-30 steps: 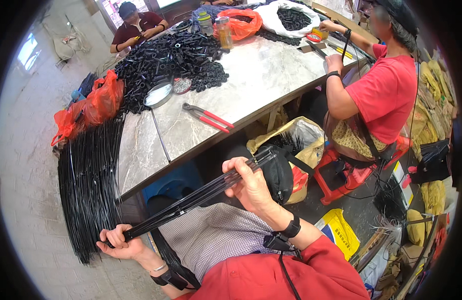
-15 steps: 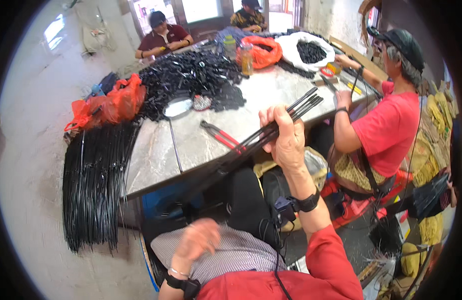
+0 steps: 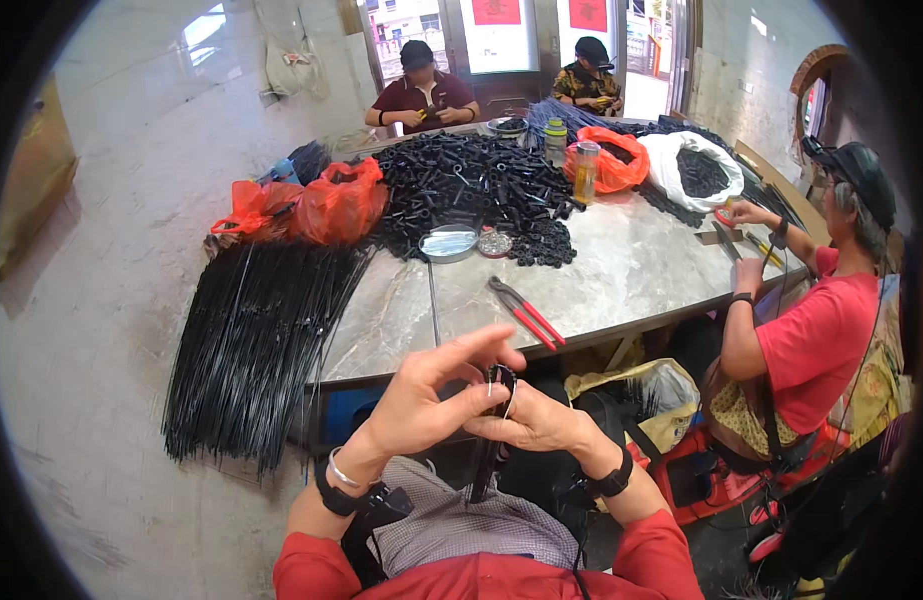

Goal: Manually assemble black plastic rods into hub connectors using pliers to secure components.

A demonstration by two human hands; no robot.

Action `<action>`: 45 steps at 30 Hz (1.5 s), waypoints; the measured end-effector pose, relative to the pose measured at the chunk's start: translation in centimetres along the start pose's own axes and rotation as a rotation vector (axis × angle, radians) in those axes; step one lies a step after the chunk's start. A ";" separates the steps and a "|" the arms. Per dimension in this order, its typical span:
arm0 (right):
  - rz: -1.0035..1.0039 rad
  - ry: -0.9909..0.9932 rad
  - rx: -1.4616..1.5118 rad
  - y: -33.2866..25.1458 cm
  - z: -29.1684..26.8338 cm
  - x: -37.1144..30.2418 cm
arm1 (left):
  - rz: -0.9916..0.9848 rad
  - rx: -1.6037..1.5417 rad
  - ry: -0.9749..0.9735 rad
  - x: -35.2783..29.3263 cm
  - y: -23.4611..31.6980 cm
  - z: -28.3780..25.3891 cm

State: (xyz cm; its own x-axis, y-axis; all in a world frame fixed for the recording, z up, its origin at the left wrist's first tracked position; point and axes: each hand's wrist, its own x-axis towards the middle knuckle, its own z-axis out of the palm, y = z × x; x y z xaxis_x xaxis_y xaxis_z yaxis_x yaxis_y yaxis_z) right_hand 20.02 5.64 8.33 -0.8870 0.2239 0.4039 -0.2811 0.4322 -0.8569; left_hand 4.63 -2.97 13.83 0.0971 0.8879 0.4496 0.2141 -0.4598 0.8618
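Note:
In front of my lap both hands meet around a bundle of thin black rods point(image 3: 484, 465), which hangs down between them. My right hand point(image 3: 541, 415) is closed around the bundle near its upper, looped ends point(image 3: 501, 378). From the left side, my left hand point(image 3: 426, 395) touches those ends, its thumb and a curled finger together and another finger stretched over the top. A thin pale strand shows at the thumb; what the left hand pinches is too small to make out. Beyond the hands, red-handled pliers point(image 3: 526, 312) lie on the stone-topped table point(image 3: 381, 320).
A sheaf of long black rods point(image 3: 261, 350) overhangs the table's left edge. Behind it are red plastic bags point(image 3: 341, 200), a heap of black parts point(image 3: 471, 175) and a clear dish point(image 3: 448, 243). A co-worker in red point(image 3: 811, 310) sits at right; two people work across the table.
My right hand has come down and left with the rods, which now hang downward. The left hand has risen from my lap to their upper ends. My view has shifted.

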 end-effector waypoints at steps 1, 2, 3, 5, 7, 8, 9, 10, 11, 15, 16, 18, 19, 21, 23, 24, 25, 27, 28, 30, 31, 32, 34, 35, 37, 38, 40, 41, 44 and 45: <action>-0.030 0.006 -0.048 0.6 -0.1 -0.1 | -0.008 -0.035 -0.091 0.2 -0.4 -0.1; -0.058 0.013 -0.093 1.2 -0.1 -0.3 | -0.014 -0.036 -0.088 0.4 -0.7 -0.3; -0.065 0.043 -0.055 1.6 -0.1 -0.3 | -0.009 -0.017 -0.102 0.5 -1.0 -0.4; 0.015 -0.028 0.051 1.3 -0.8 -0.3 | -0.011 -0.012 -0.083 0.6 -1.5 -0.5; 0.110 -0.094 0.180 1.7 -0.9 -0.3 | -0.035 0.039 -0.107 0.6 -1.4 -1.1; 0.116 -0.096 0.185 1.8 -0.8 -0.2 | -0.052 0.096 -0.136 0.6 -1.4 -1.3; 0.134 -0.089 0.224 1.8 -0.7 0.0 | -0.058 0.091 -0.134 0.6 -1.3 -1.5; 0.151 -0.080 0.263 1.9 -0.5 0.1 | -0.056 0.131 -0.112 0.6 -1.3 -1.6; 0.158 -0.073 0.263 2.0 -0.6 0.1 | -0.050 0.169 -0.096 0.9 -1.3 -1.5; 0.107 0.103 0.108 2.9 -0.2 0.1 | 0.047 0.397 -0.035 2.2 -0.8 -0.6; 0.150 0.060 0.150 2.6 -0.5 0.6 | 0.055 0.438 0.007 2.2 -1.2 -0.6; 0.085 0.096 0.034 4.0 -0.5 0.6 | -0.069 0.512 0.081 2.6 -0.9 0.6; 0.095 0.106 0.080 3.8 -0.5 0.4 | -0.098 0.565 0.126 2.1 -1.4 0.8; 0.059 0.077 0.014 5.0 0.0 1.2 | -0.136 0.477 0.221 1.8 -1.7 0.9; 0.014 0.099 0.110 3.6 -0.4 1.8 | -0.095 0.454 0.214 1.5 -2.7 -1.2; 0.008 0.127 0.103 3.8 -0.8 1.4 | -0.087 0.441 0.162 1.9 -3.9 -1.9; -0.021 0.179 0.137 4.6 -0.9 0.7 | -0.052 0.415 0.157 2.4 -5.3 -1.6; -0.050 0.244 0.155 4.9 -1.0 -0.5 | -0.045 0.404 0.120 3.1 -6.1 -1.0; -0.021 0.259 0.146 4.9 -1.0 -0.8 | -0.049 0.409 0.122 3.4 -6.5 -0.7; -0.003 0.269 0.146 4.8 -1.2 -0.9 | -0.040 0.442 0.141 3.5 -6.4 -0.3; -0.002 0.223 0.120 4.8 -1.5 -0.9 | -0.010 0.420 0.109 3.6 -6.6 -0.7; -0.015 0.160 0.101 4.6 -1.4 -0.1 | 0.017 0.417 0.095 3.2 -6.3 -1.6; -0.016 0.165 0.095 4.8 -0.7 1.3 | -0.026 0.483 0.178 2.5 -4.9 -2.1; 0.004 0.185 0.085 6.0 -0.3 2.2 | -0.039 0.498 0.382 2.9 -4.5 0.2; 0.108 0.214 0.076 6.5 -0.8 0.4 | -0.163 0.594 0.297 3.7 -3.4 2.1; 0.158 0.216 0.129 5.0 -1.6 -0.4 | -0.135 0.572 0.227 4.1 -3.8 2.2; 0.104 0.251 0.185 4.6 -1.9 -1.6 | 0.063 0.581 0.079 4.9 -3.5 2.6; 0.135 0.207 0.204 3.8 -2.2 -1.2 | 0.053 0.523 0.108 4.9 -3.4 2.3; 0.203 0.092 0.253 3.6 -2.1 -0.3 | 0.066 0.410 0.165 3.9 -3.6 1.4; 0.124 0.121 0.283 3.7 -1.7 0.0 | 0.088 0.443 0.171 3.6 -3.4 1.1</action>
State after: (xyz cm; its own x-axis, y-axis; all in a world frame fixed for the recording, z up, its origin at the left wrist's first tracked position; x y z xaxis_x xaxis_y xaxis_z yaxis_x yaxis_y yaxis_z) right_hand 19.57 8.72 5.75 -0.8756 0.3692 0.3115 -0.2792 0.1393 -0.9501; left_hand 5.35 1.85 12.24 -0.0200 0.8139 0.5806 0.6091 -0.4506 0.6527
